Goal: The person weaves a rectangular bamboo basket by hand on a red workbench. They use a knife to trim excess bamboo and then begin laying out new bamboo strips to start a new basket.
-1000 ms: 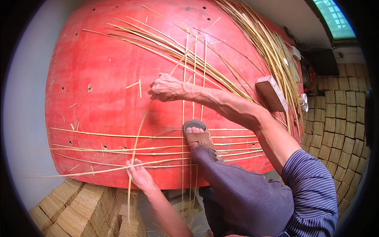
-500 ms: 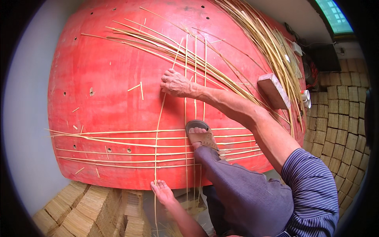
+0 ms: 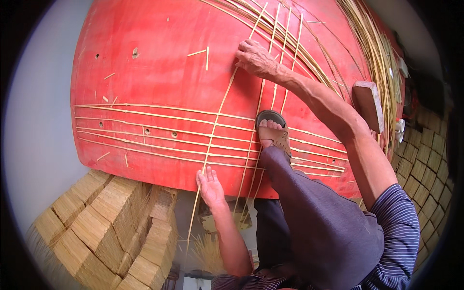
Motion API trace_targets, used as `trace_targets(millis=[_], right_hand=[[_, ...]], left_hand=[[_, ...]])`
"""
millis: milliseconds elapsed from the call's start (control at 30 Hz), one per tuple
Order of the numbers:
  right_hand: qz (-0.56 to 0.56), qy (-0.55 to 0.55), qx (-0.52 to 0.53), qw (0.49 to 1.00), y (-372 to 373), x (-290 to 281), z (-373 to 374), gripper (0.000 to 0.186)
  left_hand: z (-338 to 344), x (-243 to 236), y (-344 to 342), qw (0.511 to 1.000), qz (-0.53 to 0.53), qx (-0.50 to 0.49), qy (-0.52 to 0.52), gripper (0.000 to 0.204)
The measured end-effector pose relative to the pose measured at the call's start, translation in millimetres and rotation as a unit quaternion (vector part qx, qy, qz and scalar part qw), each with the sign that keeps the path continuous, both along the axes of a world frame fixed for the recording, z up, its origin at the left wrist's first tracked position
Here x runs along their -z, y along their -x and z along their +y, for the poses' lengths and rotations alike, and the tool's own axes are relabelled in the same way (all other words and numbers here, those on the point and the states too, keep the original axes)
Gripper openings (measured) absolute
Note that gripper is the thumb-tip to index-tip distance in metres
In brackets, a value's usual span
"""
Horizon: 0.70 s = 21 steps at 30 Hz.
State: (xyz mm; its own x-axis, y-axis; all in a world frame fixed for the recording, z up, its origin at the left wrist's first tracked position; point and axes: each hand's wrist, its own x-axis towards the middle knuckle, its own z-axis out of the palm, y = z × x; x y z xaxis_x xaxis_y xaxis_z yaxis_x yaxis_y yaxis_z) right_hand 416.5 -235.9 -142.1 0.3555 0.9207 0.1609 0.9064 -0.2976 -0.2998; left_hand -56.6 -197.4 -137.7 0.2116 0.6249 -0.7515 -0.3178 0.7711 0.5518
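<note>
A long, pale bamboo strip (image 3: 220, 108) lies crosswise over several bamboo strips (image 3: 145, 113) spread from left to right on a red board. Toward the far side, my right hand (image 3: 258, 60) is closed on it with curled fingers. Close to the board's near edge, my left hand (image 3: 210, 188) holds the same strip between thumb and fingers, palm turned up. The strip's lower end hangs past the edge. My sandalled foot (image 3: 273, 128) presses on the crossing strips, hiding some crossings. More upright strips (image 3: 276, 82) run beneath my right forearm.
On the red board (image 3: 159, 72), loose strips lie along the far side and a thick bundle (image 3: 369, 43) at the right. A reddish block (image 3: 368, 106) rests beside that bundle. Stacked strip bundles (image 3: 101, 217) stand at the lower left, others (image 3: 425, 154) at the right.
My view has shifted and tilted, so the board sits higher in it. Both hands remain on the same strip; the left now shows over the board's near edge.
</note>
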Motion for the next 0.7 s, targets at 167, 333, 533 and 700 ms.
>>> trace_targets(millis=[167,333,533,700], right_hand=[[0.003,0.007,-0.006,1.0,-5.7,-0.1,-6.0,0.032],[-0.004,-0.053,-0.041,0.998,-11.5,6.4,-21.6,0.033],[-0.009,0.019,0.005,1.0,-8.5,-20.2,-15.9,0.04],[-0.077,-0.01,0.102,0.992,-33.9,-19.3,-15.4,0.039]], left_hand=[[-33.3,-4.4,5.1,0.999,0.009,-0.004,0.046,0.04],[-57.5,-4.8,14.2,0.997,0.002,0.006,0.072,0.05],[-63.1,-6.6,12.1,0.994,0.036,0.003,0.104,0.051],[-59.0,-1.5,24.3,0.993,0.035,0.032,0.109,0.049]])
